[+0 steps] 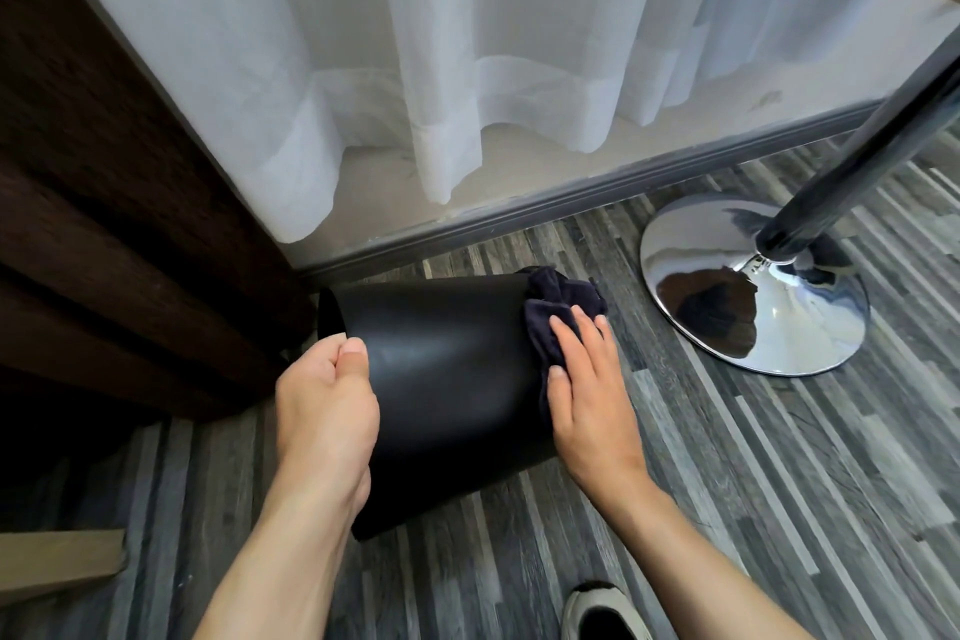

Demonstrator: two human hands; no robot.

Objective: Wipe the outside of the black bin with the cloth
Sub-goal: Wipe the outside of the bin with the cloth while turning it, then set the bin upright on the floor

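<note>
Bin (447, 379), black and smooth-walled, is lying tipped on its side on the floor (727, 457), mouth turned toward the dark cabinet (104, 172) at left, base toward the chrome stand (753, 286). Left hand (324, 405) is curling over the rim, thumb on the outer wall and fingers going out of sight, steadying the bin. Right hand (587, 390) is lying flat with fingers together, pressing a dark cloth (558, 307) against the base end. Judging by the one-handed hold and thin wall, the bin is probably light, stiff plastic; its sheen suggests a slippery surface that is likely to roll or skid under pressure. The rim is offering the surest grip, since the tapered wall gives fingers little purchase. The cloth is soft and bunching, and is conforming to the curve.
</note>
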